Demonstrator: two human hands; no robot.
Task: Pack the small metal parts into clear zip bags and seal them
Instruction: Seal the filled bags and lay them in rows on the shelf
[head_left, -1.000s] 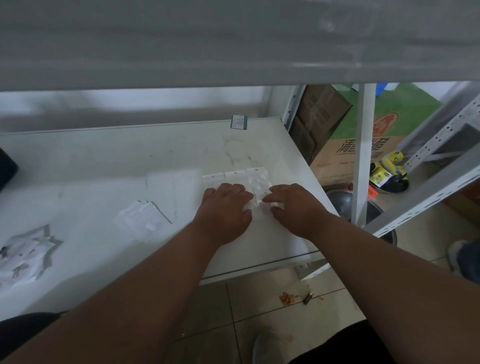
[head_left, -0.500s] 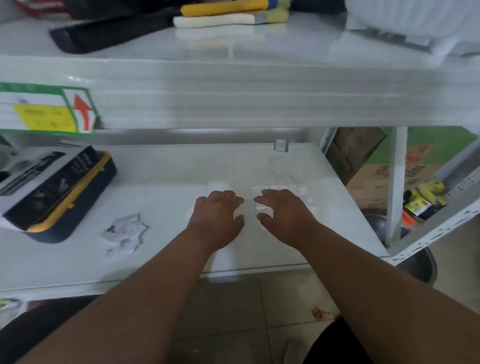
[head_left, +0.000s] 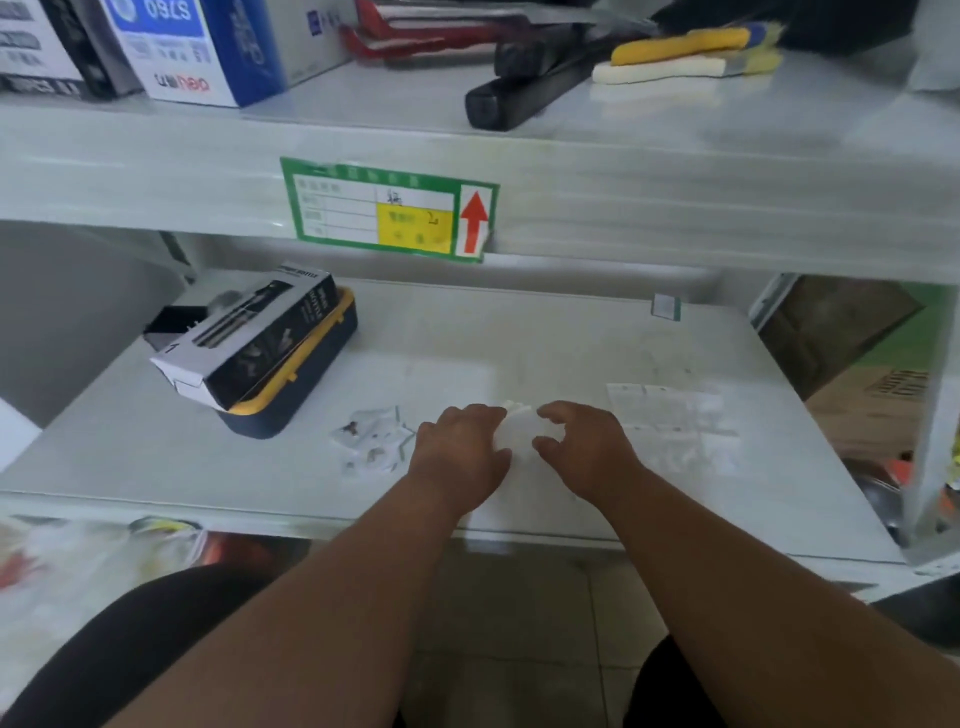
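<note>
A small stack of clear zip bags (head_left: 519, 431) sits between my hands over the white lower shelf (head_left: 519, 338). My left hand (head_left: 460, 449) grips its left side with curled fingers. My right hand (head_left: 582, 444) pinches its right side between thumb and fingers. A loose pile of filled bags with dark metal parts (head_left: 371, 439) lies just left of my left hand. More flat clear bags (head_left: 675, 426) are spread out to the right of my right hand. The image is blurred, so I cannot see parts inside the held bags.
A black-and-white box on a blue and yellow case (head_left: 260, 358) stands at the back left. The upper shelf edge carries a green label with a red arrow (head_left: 389, 213); boxes and tools sit above. A shelf post (head_left: 935, 441) rises at the right edge.
My view has swung up and left, bringing the upper shelf into sight. Both hands moved left from the spread-out bags and now hold a small stack between them.
</note>
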